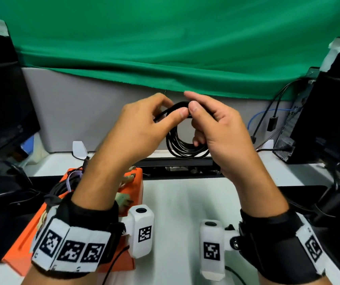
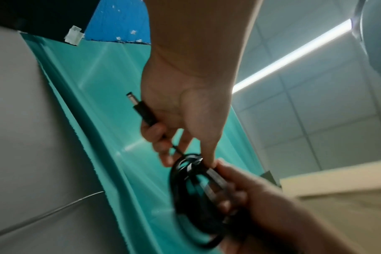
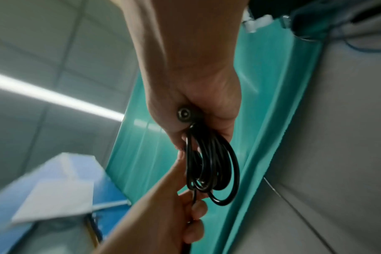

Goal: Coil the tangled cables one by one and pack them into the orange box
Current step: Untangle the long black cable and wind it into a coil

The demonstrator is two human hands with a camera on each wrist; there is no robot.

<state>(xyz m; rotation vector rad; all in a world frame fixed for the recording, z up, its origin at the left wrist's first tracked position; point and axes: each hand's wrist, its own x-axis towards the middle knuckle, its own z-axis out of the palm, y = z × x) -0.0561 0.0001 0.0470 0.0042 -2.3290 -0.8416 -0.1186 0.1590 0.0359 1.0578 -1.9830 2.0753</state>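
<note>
A black cable (image 1: 185,148) hangs as a coil of several loops between both raised hands, above the white table. My left hand (image 1: 175,110) pinches the strand at the coil's top, and its barrel plug (image 2: 141,110) sticks out of the palm. My right hand (image 1: 190,100) grips the loops from the right, with the cable's other connector (image 3: 185,115) against its palm. The orange box (image 1: 23,249) lies at the lower left under my left forearm. It holds other cables and plugs (image 1: 123,199), partly hidden by the arm.
Dark monitors stand at the left (image 1: 2,103) and right (image 1: 338,112), with a computer tower (image 1: 294,128) and its wires by the right one. A grey partition (image 1: 72,112) and green cloth (image 1: 165,48) close off the back. A thin black wire (image 1: 113,264) runs off the near table edge.
</note>
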